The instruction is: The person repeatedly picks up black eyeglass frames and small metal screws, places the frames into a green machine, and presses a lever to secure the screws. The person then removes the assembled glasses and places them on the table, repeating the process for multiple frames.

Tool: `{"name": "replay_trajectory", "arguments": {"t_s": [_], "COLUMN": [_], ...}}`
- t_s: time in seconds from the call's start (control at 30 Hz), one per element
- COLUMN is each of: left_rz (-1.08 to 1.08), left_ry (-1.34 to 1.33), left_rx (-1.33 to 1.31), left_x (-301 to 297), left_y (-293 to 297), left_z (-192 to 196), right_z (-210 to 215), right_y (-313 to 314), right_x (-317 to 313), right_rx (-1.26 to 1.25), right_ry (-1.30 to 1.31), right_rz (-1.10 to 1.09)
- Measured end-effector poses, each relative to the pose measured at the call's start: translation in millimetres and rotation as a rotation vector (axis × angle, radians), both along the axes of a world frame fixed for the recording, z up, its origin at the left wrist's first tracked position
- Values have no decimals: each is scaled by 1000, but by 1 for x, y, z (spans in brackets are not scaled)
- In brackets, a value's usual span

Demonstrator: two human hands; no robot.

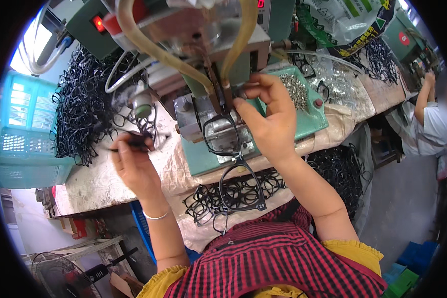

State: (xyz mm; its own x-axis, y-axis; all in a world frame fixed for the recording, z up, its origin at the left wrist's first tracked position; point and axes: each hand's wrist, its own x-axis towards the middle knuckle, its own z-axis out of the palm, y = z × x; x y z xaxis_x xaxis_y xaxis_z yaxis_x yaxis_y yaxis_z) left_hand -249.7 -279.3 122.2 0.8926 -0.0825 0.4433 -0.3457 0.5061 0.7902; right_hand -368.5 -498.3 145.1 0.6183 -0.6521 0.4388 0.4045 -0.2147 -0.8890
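Observation:
A black eyeglass frame (259,191) stretches from under the machine head (221,94) down toward my body, its upper end between the two yellowish hoses. My right hand (273,119) is closed at that upper end, thumb and forefinger pinched beside the head; the exact grip is partly hidden. To the left, my left hand (133,161) is raised over the table with its fingers closed on a small dark thing (143,141), too blurred to name. Below the machine's green base (203,161), more black eyeglass frames (201,201) lie in a heap near my apron.
A large pile of black frames (79,109) and a turquoise plastic basket (20,171) stand at the left. Right of the machine, a green tray (310,121) holds small metal parts (294,89). Another frame heap (340,174) lies at the right edge. A co-worker (432,119) sits far right.

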Motion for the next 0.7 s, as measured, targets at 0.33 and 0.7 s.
{"name": "replay_trajectory", "arguments": {"t_s": [0.33,0.7], "left_rz": [-92,-124], "left_ry": [-510,-457], "left_rx": [61,128], "left_x": [-6,-10], "left_y": [-35,-35], "left_z": [97,99], "right_z": [8,5], "right_y": [19,21], "right_x": [6,6], "right_rx": [413,503], "right_ry": [-84,-163], "right_rz": [326,344]}}
